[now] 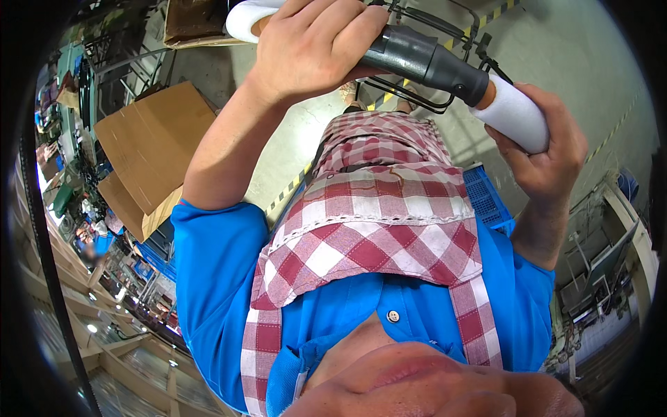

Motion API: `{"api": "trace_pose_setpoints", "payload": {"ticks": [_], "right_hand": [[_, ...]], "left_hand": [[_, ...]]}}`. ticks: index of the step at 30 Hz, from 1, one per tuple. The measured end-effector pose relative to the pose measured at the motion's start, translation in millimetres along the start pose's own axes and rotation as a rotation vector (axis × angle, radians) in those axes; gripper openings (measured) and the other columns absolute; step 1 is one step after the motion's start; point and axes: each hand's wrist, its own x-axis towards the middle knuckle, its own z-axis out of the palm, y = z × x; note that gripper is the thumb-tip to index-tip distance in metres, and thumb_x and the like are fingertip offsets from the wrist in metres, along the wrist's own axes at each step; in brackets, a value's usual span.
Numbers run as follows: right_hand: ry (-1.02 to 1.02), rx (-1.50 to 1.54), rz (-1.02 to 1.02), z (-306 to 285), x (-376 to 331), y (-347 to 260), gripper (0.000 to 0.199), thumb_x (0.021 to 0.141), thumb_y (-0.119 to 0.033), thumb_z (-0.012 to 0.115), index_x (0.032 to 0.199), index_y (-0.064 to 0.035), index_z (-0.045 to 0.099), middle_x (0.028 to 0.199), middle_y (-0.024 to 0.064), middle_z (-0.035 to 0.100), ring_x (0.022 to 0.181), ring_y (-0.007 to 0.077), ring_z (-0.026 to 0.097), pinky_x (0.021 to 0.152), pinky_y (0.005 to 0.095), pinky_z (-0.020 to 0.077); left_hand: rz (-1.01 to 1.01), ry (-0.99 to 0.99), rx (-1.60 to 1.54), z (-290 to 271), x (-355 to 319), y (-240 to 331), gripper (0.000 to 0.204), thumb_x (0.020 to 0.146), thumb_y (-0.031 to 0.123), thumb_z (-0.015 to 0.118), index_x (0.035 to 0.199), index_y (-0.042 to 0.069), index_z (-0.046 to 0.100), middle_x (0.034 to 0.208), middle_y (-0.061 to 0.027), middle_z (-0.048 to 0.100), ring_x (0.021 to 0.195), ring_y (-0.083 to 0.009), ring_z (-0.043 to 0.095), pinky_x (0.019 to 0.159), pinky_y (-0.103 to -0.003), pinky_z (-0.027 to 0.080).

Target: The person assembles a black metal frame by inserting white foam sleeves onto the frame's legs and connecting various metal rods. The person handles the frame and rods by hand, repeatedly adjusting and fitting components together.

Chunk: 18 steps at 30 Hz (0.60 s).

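**Two hands gripping a long padded bar above a checked apron**

A person in a blue polo shirt (215, 271) and a red-and-white checked apron (375, 222) is holding a long bar with white foam padding and a black plastic sleeve at its middle (424, 59). The bar is running slantwise just above the apron, from the upper left down to the right.

The left hand (313, 45) is closing over the bar from above, fingers wrapped around it where the black sleeve begins. The right hand (545, 149) is clasping the white foam end to the right of the apron, fingers curled around it from below.

Behind the bar, a black wire frame (410, 97) is showing against a grey concrete floor (556, 48) marked with yellow-and-black striped tape. To the left of the apron, flat brown cardboard sheets (149, 146) are lying on the floor. Just right of the apron, a blue plastic crate (490, 198) is sitting beneath the right forearm.
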Motion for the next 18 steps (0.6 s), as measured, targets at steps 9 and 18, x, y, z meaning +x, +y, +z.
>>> {"api": "trace_pose_setpoints", "payload": {"ticks": [9, 18], "right_hand": [[-0.036, 0.023, -0.083, 2, 6, -2, 0.048, 0.066, -0.015, 0.088, 0.108, -0.0047, 0.067, 0.093, 0.0143, 0.071, 0.082, 0.0276, 0.072, 0.067, 0.0356, 0.0589], [-0.053, -0.014, -0.105, 1, -1, -8, 0.05, 0.063, -0.015, 0.087, 0.107, -0.0056, 0.067, 0.093, 0.0146, 0.071, 0.08, 0.0286, 0.072, 0.065, 0.0361, 0.058]], "left_hand": [[0.077, 0.23, 0.06, 10, -10, -6, 0.062, 0.062, 0.042, 0.081, 0.112, 0.01, 0.062, 0.094, -0.0051, 0.068, 0.083, -0.0236, 0.069, 0.075, -0.035, 0.054], [0.053, 0.022, -0.093, -2, -10, 2, 0.062, 0.064, 0.039, 0.083, 0.112, 0.009, 0.058, 0.09, -0.0054, 0.065, 0.078, -0.0264, 0.067, 0.069, -0.038, 0.053]]}}
